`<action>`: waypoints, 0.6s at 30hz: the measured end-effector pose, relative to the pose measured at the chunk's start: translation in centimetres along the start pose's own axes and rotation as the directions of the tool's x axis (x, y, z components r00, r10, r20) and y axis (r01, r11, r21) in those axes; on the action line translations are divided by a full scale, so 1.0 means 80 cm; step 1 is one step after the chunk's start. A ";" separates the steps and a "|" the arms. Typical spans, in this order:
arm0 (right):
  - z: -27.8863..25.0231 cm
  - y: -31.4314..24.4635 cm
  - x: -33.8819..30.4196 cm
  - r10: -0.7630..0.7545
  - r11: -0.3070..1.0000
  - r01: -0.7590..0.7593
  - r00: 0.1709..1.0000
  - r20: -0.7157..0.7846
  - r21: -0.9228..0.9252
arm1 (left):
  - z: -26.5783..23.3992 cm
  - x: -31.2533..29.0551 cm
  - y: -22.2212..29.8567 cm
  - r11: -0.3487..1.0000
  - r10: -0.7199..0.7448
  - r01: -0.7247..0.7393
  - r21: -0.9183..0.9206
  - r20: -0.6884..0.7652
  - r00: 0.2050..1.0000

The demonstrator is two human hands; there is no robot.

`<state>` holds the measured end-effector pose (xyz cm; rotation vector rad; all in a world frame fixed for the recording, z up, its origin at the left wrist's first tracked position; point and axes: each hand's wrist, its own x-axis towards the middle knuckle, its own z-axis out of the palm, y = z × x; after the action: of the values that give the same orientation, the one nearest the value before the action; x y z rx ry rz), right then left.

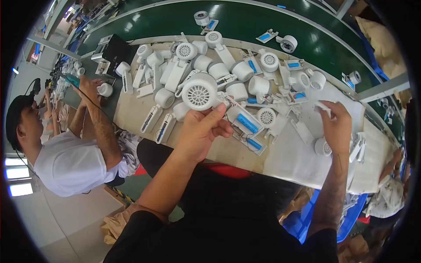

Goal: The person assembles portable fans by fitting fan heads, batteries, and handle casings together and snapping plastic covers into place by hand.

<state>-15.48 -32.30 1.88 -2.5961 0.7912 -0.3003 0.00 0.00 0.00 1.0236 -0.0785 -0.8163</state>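
Note:
My left hand (pixel 197 133) is closed on a white handheld fan (pixel 199 94), pinching it between thumb and fingers just below the round grille, which is turned up toward me. Behind those fingers lies an open white handle shell with a blue battery (pixel 247 123); whether it belongs to the held fan I cannot tell. Over the right part of the table, my right hand (pixel 337 127) pinches a small white plastic piece (pixel 323 106), partly hidden by the fingers. Below this hand a fan head (pixel 322 147) rests on the table.
A heap of white fans (pixel 219 70) covers the middle of the worktable (pixel 280 162). Behind it runs a green conveyor (pixel 245 22) carrying several fan parts. A co-worker in a white shirt (pixel 79 162) sits at left beside a black machine (pixel 109 55). A blue bin (pixel 302 221) stands below the table.

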 end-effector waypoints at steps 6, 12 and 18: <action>0.004 -0.097 -0.074 -0.307 0.502 0.231 0.949 -0.078 0.833 | -0.004 0.007 0.013 0.996 0.083 -0.084 0.013 0.041 0.996; 0.058 -0.156 -0.092 -0.214 0.428 0.111 0.977 -0.019 0.897 | 0.008 0.006 -0.006 0.989 0.127 -0.121 -0.080 0.080 0.989; 0.084 -0.174 -0.096 -0.083 0.253 -0.109 0.987 0.134 0.961 | 0.012 -0.003 -0.012 0.986 0.162 -0.155 -0.061 0.138 0.977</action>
<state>-12.85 -15.23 1.36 -1.3416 0.3260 -0.3998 -1.14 -0.78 -0.14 0.8986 -0.2577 -0.7410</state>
